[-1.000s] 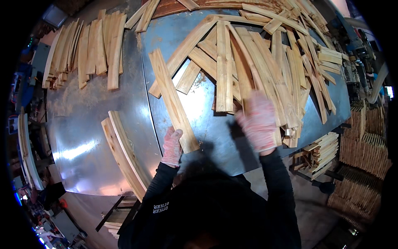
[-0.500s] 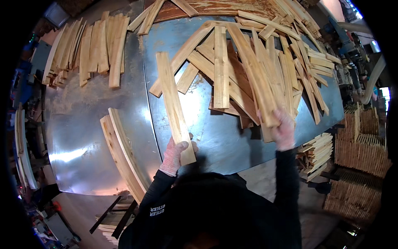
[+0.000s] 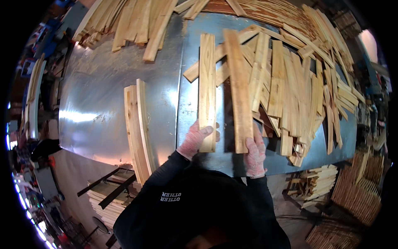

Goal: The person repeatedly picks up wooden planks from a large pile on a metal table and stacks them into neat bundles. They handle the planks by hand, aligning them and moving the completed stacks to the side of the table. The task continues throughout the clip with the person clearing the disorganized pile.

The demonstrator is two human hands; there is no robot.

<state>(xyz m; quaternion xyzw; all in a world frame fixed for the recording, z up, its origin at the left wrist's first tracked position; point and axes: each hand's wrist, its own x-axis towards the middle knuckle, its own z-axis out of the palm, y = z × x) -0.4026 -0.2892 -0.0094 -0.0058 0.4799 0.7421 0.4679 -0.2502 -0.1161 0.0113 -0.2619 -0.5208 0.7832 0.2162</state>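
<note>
Left hand (image 3: pixel 191 140) gripping the near end of a pale board (image 3: pixel 207 89), right hand (image 3: pixel 255 154) at a browner board's (image 3: pixel 237 91) near end, seemingly gripping its edge, both boards ahead of the fingers, heaped slats (image 3: pixel 293 101) right of the right fingers

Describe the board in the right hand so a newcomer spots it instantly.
On the metal table, find the jumbled board pile at right. At its left side, the gloved right hand grips the target board. It is browner than the paler board in the left hand.
</note>
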